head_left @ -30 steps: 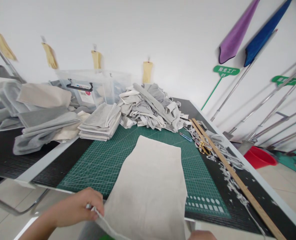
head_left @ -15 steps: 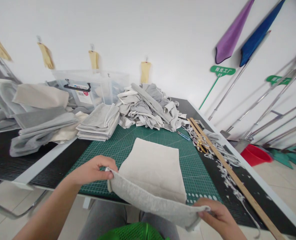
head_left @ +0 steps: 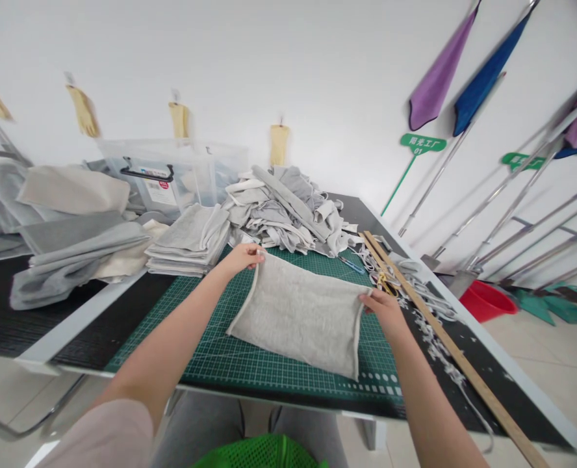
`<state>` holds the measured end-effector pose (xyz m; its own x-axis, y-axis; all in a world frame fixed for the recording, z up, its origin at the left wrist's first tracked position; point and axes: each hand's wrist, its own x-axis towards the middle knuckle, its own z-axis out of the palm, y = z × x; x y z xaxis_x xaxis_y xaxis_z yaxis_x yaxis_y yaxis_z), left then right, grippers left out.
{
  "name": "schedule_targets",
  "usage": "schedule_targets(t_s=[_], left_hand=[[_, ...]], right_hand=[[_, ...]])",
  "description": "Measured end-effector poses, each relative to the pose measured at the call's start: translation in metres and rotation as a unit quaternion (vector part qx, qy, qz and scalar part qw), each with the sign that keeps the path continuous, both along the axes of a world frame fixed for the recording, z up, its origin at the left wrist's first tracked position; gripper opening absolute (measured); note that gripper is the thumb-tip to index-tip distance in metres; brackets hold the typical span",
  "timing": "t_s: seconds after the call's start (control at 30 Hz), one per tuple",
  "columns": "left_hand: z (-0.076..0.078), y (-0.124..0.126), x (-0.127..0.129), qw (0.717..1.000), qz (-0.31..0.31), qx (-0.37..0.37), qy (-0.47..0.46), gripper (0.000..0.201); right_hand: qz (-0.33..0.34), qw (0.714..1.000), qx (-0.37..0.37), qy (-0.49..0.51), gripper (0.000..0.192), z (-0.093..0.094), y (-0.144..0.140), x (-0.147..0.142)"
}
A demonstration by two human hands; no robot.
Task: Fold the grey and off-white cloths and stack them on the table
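Observation:
Stretched between my hands is a rectangular piece of grey fabric (head_left: pixel 301 312), its front part over the green cutting mat (head_left: pixel 210 364). My left hand (head_left: pixel 247 258) pinches its far left corner. At the far right corner, my right hand (head_left: pixel 380 305) grips the cloth between thumb and fingers. The paler cloth seen before is hidden now, apparently beneath the grey one. Just beyond my left hand stands a folded stack of grey fabric (head_left: pixel 188 240).
A loose heap of grey fabric (head_left: pixel 288 208) lies at the back. More fabric (head_left: pixel 74 240) and a clear plastic box (head_left: pixel 210 172) are at left. Along the right run a wooden strip (head_left: pixel 444 331), blue-handled snips (head_left: pixel 351 264), yellow-handled scissors (head_left: pixel 384 284) and white cord scraps (head_left: pixel 435 344).
Both hands have moved forward, away from my body, carrying the grey fabric's far edge. The cloth now spreads out over the mat, covering the pale piece. My view has shifted slightly.

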<state>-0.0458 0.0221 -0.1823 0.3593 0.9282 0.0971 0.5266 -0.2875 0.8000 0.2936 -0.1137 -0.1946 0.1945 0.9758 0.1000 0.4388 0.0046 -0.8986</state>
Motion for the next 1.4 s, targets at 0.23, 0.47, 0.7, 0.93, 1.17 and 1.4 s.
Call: schedule_targets(t_s=[0.23, 0.47, 0.7, 0.93, 1.17, 1.4], left_hand=[[-0.032, -0.008, 0.010, 0.992, 0.045, 0.055, 0.101, 0.037], [-0.044, -0.043, 0.011, 0.948, -0.159, 0.148, 0.232, 0.032], [-0.076, -0.035, 0.003, 0.938, 0.012, 0.132, 0.319, 0.044], [-0.079, -0.043, -0.008, 0.926, 0.002, 0.215, 0.312, 0.053], [-0.068, -0.057, -0.023, 0.935, -0.154, 0.164, 0.274, 0.058], [-0.050, -0.101, -0.007, 0.908, -0.106, 0.230, 0.334, 0.021]], right_hand=[[-0.019, 0.991, 0.011, -0.135, 0.044, -0.033, 0.010, -0.015], [0.144, 0.909, -0.036, -0.389, 0.039, -0.040, -0.028, -0.055], [0.039, 0.882, -0.100, -0.459, 0.051, -0.062, -0.030, -0.048], [0.064, 0.889, -0.096, -0.443, 0.046, -0.063, -0.015, -0.036], [0.086, 0.889, -0.075, -0.443, 0.039, -0.059, 0.018, -0.013], [-0.035, 0.859, -0.056, -0.508, 0.038, -0.046, 0.043, -0.023]])
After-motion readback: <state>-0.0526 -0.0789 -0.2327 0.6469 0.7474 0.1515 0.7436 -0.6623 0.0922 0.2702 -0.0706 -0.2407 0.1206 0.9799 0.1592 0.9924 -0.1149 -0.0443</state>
